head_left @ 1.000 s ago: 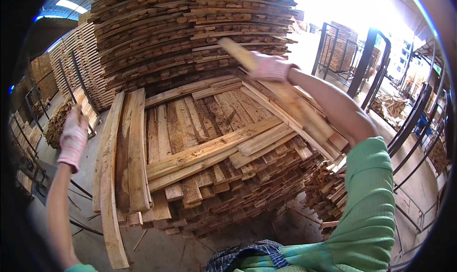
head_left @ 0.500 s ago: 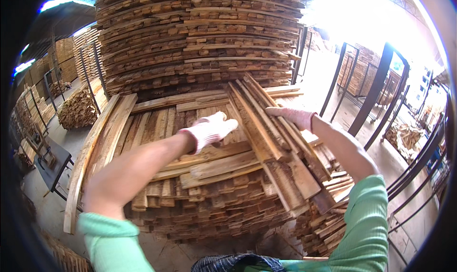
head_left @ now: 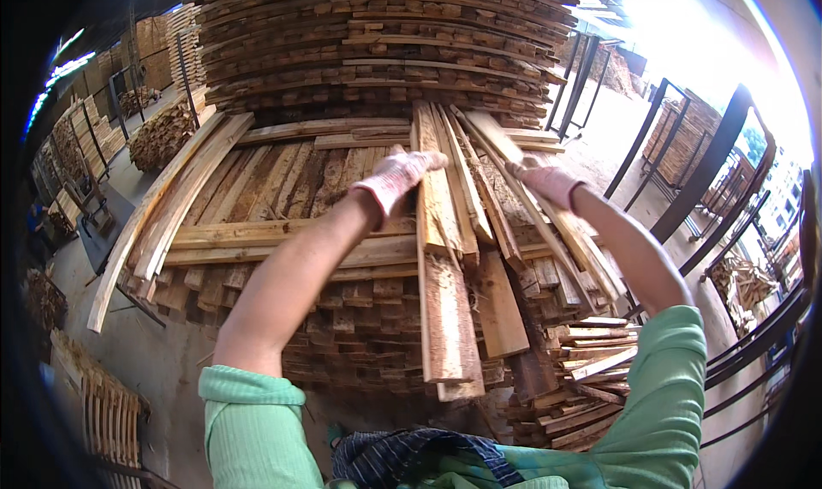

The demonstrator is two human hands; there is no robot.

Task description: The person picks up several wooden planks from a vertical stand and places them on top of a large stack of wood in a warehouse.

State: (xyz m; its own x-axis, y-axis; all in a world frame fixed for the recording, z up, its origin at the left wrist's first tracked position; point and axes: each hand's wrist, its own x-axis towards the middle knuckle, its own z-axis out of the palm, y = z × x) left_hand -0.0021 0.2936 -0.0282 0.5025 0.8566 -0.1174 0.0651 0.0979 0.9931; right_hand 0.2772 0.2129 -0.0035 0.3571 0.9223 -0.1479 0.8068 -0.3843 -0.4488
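Observation:
My left hand (head_left: 401, 181), in a pale pink work glove, is closed on the left edge of a long wooden board (head_left: 447, 318) that juts past the stack's front. My right hand (head_left: 548, 183), gloved alike, grips another long board (head_left: 591, 253) toward the stack's right side. Between my hands several loose boards (head_left: 497, 305) lie fanned out at slight angles. Beneath them is a layered stack of boards (head_left: 291, 176), with crosswise boards (head_left: 248, 235) along its near and far edges. Two long boards (head_left: 184, 193) lie side by side on its left edge. My fingertips are partly hidden.
A tall stack of layered boards (head_left: 377, 52) rises directly behind. Dark metal frames (head_left: 702, 163) stand at the right. Short wood pieces (head_left: 591, 378) are heaped at the lower right. A round wood bundle (head_left: 163, 138) and a dark bench (head_left: 107, 228) are at the left.
My left hand has moved from over the stack's middle onto a board. The loose boards have spread apart, with the right hand's board now angled to the right. The view has shifted.

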